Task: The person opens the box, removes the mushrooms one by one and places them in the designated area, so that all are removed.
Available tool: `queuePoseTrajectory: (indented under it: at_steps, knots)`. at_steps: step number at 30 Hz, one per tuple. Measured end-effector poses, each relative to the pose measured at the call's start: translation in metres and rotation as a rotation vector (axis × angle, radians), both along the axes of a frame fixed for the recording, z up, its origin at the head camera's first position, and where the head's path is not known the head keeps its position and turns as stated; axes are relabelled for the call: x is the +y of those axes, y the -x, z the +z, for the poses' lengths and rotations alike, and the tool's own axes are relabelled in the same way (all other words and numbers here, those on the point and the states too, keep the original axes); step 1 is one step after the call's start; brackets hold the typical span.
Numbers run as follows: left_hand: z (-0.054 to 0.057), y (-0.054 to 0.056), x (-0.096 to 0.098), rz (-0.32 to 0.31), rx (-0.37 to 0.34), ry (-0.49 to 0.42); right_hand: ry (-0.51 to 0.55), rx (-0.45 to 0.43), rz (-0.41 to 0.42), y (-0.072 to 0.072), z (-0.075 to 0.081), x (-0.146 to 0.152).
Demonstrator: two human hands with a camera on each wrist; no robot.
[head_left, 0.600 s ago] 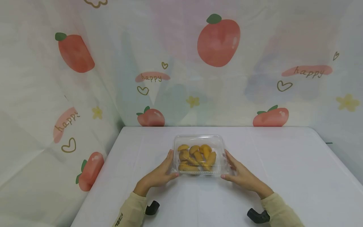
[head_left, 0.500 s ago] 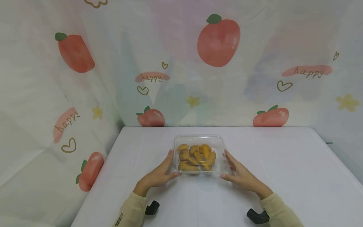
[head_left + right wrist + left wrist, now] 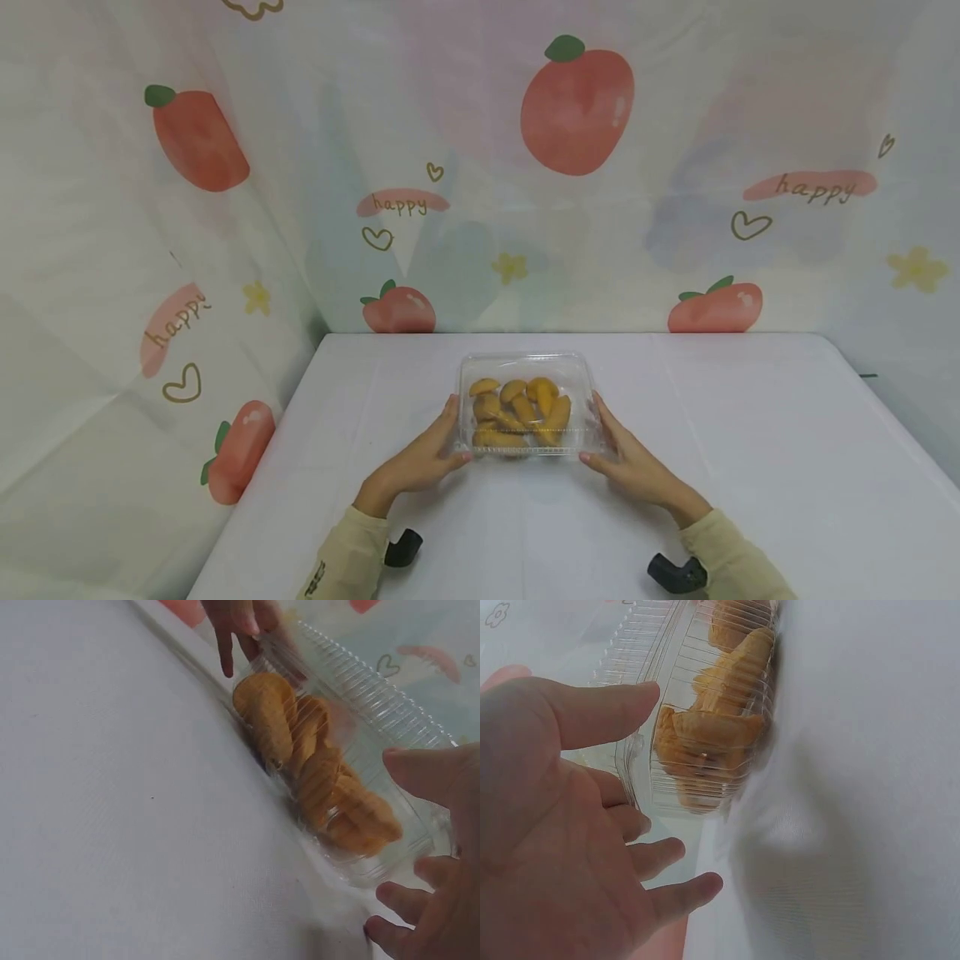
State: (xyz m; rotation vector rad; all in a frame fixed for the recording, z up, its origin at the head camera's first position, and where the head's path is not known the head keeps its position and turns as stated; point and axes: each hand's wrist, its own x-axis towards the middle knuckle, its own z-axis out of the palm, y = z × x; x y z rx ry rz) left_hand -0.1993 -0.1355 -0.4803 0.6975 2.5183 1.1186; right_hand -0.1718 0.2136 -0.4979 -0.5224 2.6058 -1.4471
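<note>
A clear plastic clamshell box [image 3: 525, 363] with its lid down is at the middle of the white table. Inside it lie several yellow-brown mushroom-shaped pieces [image 3: 557, 417]. My left hand [image 3: 414, 463] holds the box by its left side, its thumb [image 3: 611, 712] at the front corner of the rim and its lower fingers spread. On the opposite side my right hand [image 3: 637, 463] holds the box in the same way, with the thumb [image 3: 420, 769] by the lid edge. In the right wrist view the left hand's fingers [image 3: 244, 622] show beyond the box. Some fingertips are hidden behind the box.
The white cloth-covered table [image 3: 750, 417] spreads out around the box. A printed cloth backdrop [image 3: 480, 167] with red fruit hangs behind it and at the left. A black curved piece [image 3: 405, 548] shows beside the left sleeve, and another black curved piece [image 3: 677, 575] beside the right sleeve.
The box's front edge and its contents have shifted slightly upward in the head view. My right hand has come a little to the left against the box; the left hand has hardly moved.
</note>
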Motion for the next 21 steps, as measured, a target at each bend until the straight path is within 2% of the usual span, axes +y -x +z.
queuePoseTrajectory:
  at_steps: [5, 10, 21]
  knots:
    - [-0.0015, 0.0014, -0.0004, 0.017, 0.005, -0.022, 0.015, -0.002, 0.033, 0.0012, -0.0005, 0.0042]
    - [-0.0052, 0.0013, 0.0017, 0.035, 0.029, -0.040, 0.025, -0.004, 0.030, 0.0033, 0.0000, 0.0045]
    - [-0.0052, -0.0016, 0.0087, 0.121, 0.062, -0.051, 0.085, -0.043, 0.027, 0.0048, 0.0001, 0.0028]
